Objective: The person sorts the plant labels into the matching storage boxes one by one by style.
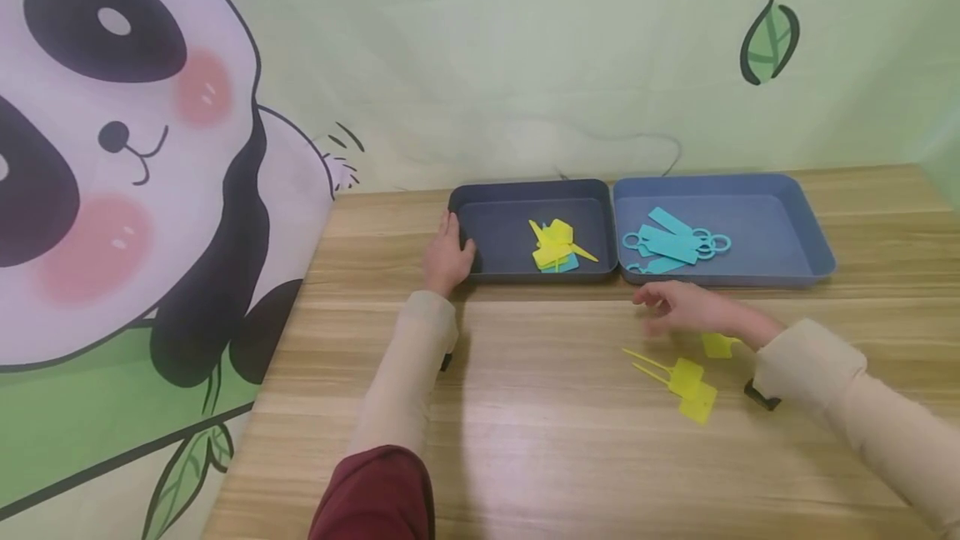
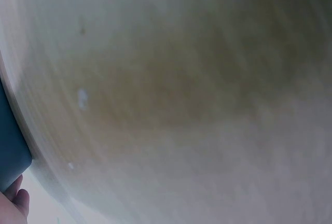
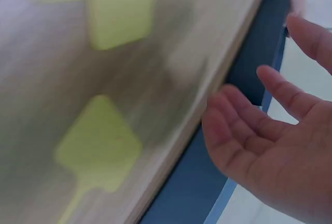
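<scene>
At the left end of the dark tray point(image 1: 534, 277), my left hand point(image 1: 446, 261) holds the side wall, thumb over the rim and fingers along the outside. That hand's fingertips point(image 2: 21, 199) show beside the tray corner in the left wrist view. In front of the trays, my right hand point(image 1: 686, 309) hovers palm turned inward, fingers loosely bent, holding nothing. Below it lie yellow tags point(image 1: 686, 375) with thin tails; another yellow tag point(image 1: 717, 346) is partly hidden by the wrist. In the right wrist view a yellow tag point(image 3: 101, 143) lies near the hand.
Inside the dark tray is a small pile of yellow tags point(image 1: 555, 242) over some teal ones. The blue tray point(image 1: 780, 273) adjoins it on the right and holds several teal tags point(image 1: 670, 242) with rings. A panda-printed cloth point(image 1: 487, 65) hangs behind the wooden table point(image 1: 525, 440).
</scene>
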Demonstrator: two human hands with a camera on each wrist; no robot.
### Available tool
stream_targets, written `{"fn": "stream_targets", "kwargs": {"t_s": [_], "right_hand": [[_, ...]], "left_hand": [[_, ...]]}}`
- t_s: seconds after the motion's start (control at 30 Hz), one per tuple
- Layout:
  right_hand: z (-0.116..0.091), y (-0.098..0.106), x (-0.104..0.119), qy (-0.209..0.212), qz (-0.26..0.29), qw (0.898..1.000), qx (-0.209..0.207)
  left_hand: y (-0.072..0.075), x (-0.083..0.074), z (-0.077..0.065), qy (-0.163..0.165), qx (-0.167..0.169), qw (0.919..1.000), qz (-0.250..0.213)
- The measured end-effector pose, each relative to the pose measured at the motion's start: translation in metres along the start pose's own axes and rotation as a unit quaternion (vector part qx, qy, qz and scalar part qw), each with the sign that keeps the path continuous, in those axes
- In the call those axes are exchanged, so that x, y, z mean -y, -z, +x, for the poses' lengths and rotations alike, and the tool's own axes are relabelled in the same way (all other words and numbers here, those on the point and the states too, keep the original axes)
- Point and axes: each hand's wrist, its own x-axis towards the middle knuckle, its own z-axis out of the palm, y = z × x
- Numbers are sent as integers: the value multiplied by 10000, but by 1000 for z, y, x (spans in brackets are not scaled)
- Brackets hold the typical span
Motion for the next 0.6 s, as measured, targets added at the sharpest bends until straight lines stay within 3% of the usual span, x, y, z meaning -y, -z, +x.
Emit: {"fn": "stream_targets", "kwargs": {"t_s": [0.27, 0.6], "right_hand": [[-19, -18, -10, 443, -996, 9903, -867], [-38, -37, -14, 447, -2167, 9673, -1239]], "left_hand": [[2, -2, -1, -35, -46, 10000, 25], [1, -1, -1, -61, -60, 9999, 80]]}}
